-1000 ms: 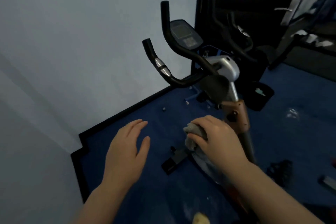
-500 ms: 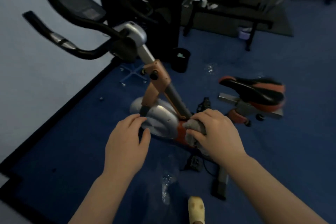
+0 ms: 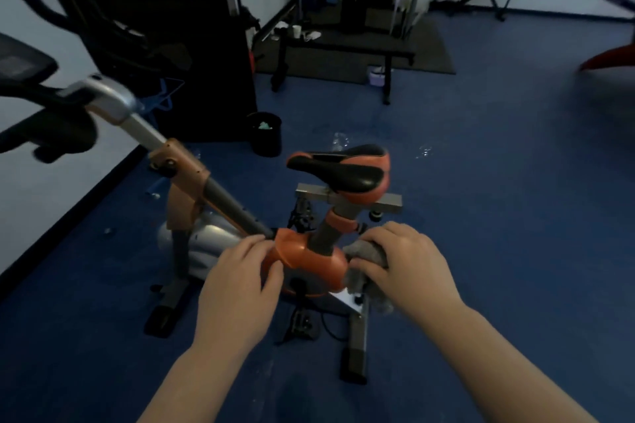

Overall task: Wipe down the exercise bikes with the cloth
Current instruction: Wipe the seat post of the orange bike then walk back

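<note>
Blue carpet [image 3: 481, 216] covers the floor of a dim home gym, where an exercise bike [image 3: 309, 257] stands beside a pale wall [image 3: 51, 203] edged by a dark skirting strip. Its black-and-orange saddle [image 3: 338, 166] sits on a grey crossbar above the orange housing, and the silver handlebar post [image 3: 134, 120] leans away to the left. A person's right hand [image 3: 402, 264] is clenched round a grey cloth [image 3: 360, 252], pressing it against the right side of the orange housing just below the seat post — part of the cloth hangs down under the palm. The left hand [image 3: 240, 282] is spread loosely, fingers apart, with its fingertips touching the left side of the same housing and nothing in its grasp. Behind the bike stand a small black bin [image 3: 266, 134], a dark door [image 3: 165, 27] with a silver handle, and a weight bench [image 3: 343, 51] on a black mat — all well apart from the hands.
</note>
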### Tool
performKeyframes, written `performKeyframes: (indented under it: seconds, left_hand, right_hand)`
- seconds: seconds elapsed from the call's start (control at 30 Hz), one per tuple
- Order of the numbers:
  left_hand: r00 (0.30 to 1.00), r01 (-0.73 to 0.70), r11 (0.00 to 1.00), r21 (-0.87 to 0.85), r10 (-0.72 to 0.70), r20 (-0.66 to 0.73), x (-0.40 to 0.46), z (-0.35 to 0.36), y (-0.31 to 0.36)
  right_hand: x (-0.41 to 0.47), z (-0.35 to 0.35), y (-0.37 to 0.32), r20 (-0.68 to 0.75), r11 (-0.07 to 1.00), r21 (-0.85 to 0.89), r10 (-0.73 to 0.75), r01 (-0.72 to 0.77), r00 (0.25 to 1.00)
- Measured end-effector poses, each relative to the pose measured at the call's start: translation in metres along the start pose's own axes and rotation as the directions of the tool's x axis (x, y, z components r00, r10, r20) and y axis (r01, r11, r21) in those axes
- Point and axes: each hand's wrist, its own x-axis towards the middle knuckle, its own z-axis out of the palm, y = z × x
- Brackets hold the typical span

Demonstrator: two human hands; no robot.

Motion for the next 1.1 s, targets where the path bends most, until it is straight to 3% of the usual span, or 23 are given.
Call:
performKeyframes:
  seconds: [0.23, 0.4, 0.7, 0.83, 1.1]
  left_hand:
    - [0.996, 0.074, 0.993, -0.09, -0.078, -0.042, 0.006, 0.102, 0.13]
    - [0.999, 0.048, 0.992, -0.117, -0.048, 0.006, 0.023, 0.156, 0.219]
    - [0.999, 0.041, 0.999, -0.01, -0.041, -0.027, 0.108, 0.202, 0.269]
    - [0.997, 0.079, 0.994, -0.075, -0.08, -0.001, 0.166, 0.244, 0.284]
    - [1.0, 0.005, 0.991, -0.132, -0.007, -0.014, 0.324, 0.29, 0.339]
  right_hand:
    - [-0.02, -0.055, 0.156, 0.036, 0.998, -0.048, -0.032, 0.034, 0.999]
    - [-0.019, -0.099, 0.247, 0.024, 0.998, -0.056, -0.01, 0.011, 1.0]
    - [0.041, -0.118, 0.34, -0.042, 0.999, 0.031, 0.04, -0.039, 0.998]
    - [0.09, -0.119, 0.385, -0.013, 0.999, 0.017, 0.049, -0.049, 0.999]
    - [0.226, -0.137, 0.458, 0.003, 0.999, -0.029, 0.04, -0.04, 0.999]
